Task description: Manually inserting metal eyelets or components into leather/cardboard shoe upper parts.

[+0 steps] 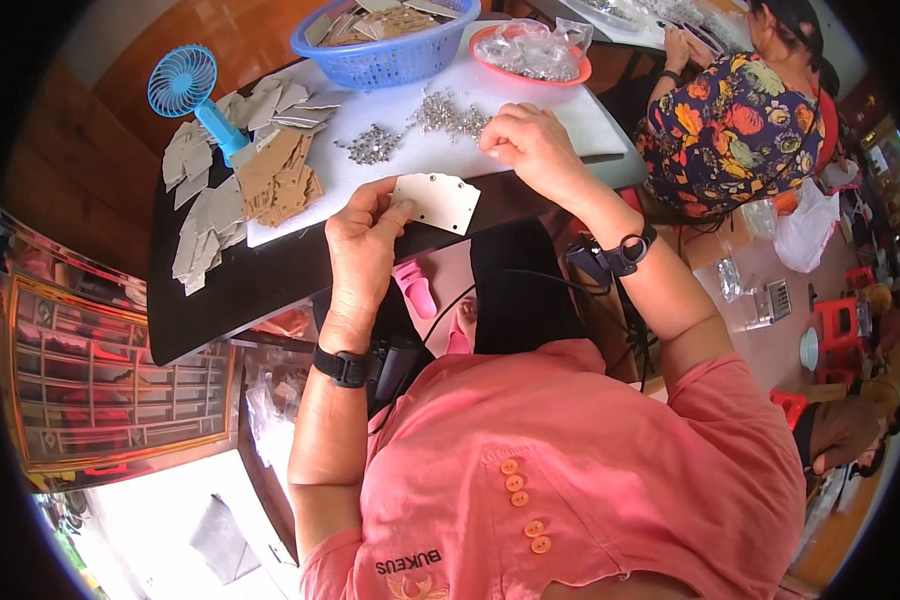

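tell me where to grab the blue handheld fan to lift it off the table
Grip the blue handheld fan by its slanted handle, below the round grille head, coming from the side nearer the person. The handle's foot sits among loose card pieces, so close on the bare mid-handle, probably with the left hand, which is nearer.

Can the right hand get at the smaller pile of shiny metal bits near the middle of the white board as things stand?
Probably yes. The right hand rests on the white board beside the larger pile of metal bits, and the smaller pile lies just to its left with bare board between. The left hand holds the pale card lower down, out of that path.
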Demonstrator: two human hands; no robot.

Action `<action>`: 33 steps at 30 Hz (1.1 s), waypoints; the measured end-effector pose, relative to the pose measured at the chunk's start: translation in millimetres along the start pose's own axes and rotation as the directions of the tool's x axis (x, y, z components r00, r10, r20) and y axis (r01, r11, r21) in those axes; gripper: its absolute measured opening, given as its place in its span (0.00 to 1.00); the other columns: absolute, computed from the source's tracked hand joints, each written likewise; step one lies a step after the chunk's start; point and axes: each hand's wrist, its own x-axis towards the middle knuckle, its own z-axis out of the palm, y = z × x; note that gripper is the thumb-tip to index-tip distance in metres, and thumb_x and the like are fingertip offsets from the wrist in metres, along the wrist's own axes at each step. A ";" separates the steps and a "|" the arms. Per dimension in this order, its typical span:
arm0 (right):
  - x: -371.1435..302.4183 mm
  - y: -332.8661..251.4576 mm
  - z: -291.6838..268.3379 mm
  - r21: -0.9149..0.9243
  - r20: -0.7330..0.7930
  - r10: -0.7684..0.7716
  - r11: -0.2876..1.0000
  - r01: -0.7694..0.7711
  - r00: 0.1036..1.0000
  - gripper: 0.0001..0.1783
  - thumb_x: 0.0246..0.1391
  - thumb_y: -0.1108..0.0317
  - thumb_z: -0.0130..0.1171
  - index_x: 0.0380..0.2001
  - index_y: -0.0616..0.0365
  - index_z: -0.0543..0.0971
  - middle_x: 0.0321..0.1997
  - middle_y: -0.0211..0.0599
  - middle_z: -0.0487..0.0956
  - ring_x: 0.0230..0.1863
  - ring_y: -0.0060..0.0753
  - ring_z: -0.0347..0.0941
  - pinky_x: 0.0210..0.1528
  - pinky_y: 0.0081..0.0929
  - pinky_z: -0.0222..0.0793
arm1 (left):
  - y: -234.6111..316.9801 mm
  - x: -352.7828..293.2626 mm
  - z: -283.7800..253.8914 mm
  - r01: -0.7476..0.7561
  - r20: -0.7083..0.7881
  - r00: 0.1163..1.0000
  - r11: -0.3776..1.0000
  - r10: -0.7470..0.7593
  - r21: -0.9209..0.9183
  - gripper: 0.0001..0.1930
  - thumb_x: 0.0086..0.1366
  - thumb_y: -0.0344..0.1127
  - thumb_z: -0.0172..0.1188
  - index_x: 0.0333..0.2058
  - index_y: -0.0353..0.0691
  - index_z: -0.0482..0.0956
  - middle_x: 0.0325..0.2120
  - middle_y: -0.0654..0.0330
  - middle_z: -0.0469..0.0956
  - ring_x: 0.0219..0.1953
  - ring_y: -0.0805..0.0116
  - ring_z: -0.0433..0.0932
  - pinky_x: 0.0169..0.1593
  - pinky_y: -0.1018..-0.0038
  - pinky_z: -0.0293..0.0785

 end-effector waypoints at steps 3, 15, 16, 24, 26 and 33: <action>-0.3 3.4 -2.9 -0.027 0.026 -0.005 1.000 0.006 1.000 0.03 0.48 0.70 0.62 0.27 0.47 0.80 0.33 0.23 0.78 0.42 0.34 0.73 0.46 0.35 0.62 | 2.2 0.0 1.1 -0.001 -0.002 1.000 1.000 0.001 0.029 0.14 0.61 0.25 0.62 0.47 0.32 0.80 0.30 0.63 0.81 0.29 0.80 0.74 0.35 0.81 0.72; -4.4 -7.7 -9.1 -0.027 -0.081 0.126 0.991 -0.129 0.989 0.04 0.46 0.74 0.63 0.29 0.55 0.78 0.31 0.33 0.79 0.37 0.39 0.75 0.43 0.34 0.66 | 2.2 0.7 1.2 -0.007 0.008 1.000 0.999 0.006 0.043 0.16 0.62 0.26 0.63 0.49 0.33 0.80 0.30 0.64 0.81 0.24 0.84 0.70 0.21 0.87 0.61; -3.3 -8.1 -5.8 -0.095 -0.032 0.145 0.985 -0.147 0.989 0.03 0.47 0.71 0.62 0.28 0.53 0.80 0.32 0.31 0.80 0.40 0.39 0.75 0.44 0.38 0.64 | 2.0 1.1 1.5 -0.010 0.002 1.000 0.999 0.010 0.044 0.16 0.62 0.26 0.63 0.49 0.33 0.80 0.30 0.64 0.81 0.24 0.84 0.71 0.21 0.87 0.62; 4.3 -12.7 -4.0 -0.256 0.101 0.107 0.964 -0.078 0.989 0.01 0.49 0.72 0.59 0.26 0.54 0.77 0.33 0.33 0.78 0.44 0.40 0.71 0.48 0.37 0.59 | 3.8 1.7 -0.1 -0.001 -0.040 0.999 0.999 0.003 0.042 0.16 0.62 0.26 0.63 0.49 0.32 0.80 0.29 0.62 0.80 0.24 0.83 0.71 0.21 0.87 0.62; 2.2 -11.0 -5.1 -0.249 0.087 0.037 0.968 -0.014 0.996 0.01 0.50 0.73 0.57 0.27 0.54 0.76 0.34 0.33 0.76 0.44 0.40 0.69 0.48 0.37 0.58 | 7.0 2.5 0.4 0.031 -0.030 0.999 0.999 -0.030 0.009 0.15 0.61 0.26 0.63 0.48 0.32 0.80 0.29 0.62 0.81 0.23 0.83 0.71 0.20 0.87 0.62; -1.1 -10.5 -1.3 -0.212 0.039 -0.014 0.977 0.022 0.999 0.03 0.52 0.75 0.55 0.28 0.54 0.74 0.34 0.32 0.75 0.43 0.41 0.68 0.46 0.36 0.57 | 4.3 4.6 1.4 0.038 -0.044 0.998 0.999 -0.038 0.001 0.13 0.61 0.25 0.63 0.45 0.31 0.81 0.28 0.61 0.81 0.23 0.83 0.71 0.19 0.87 0.62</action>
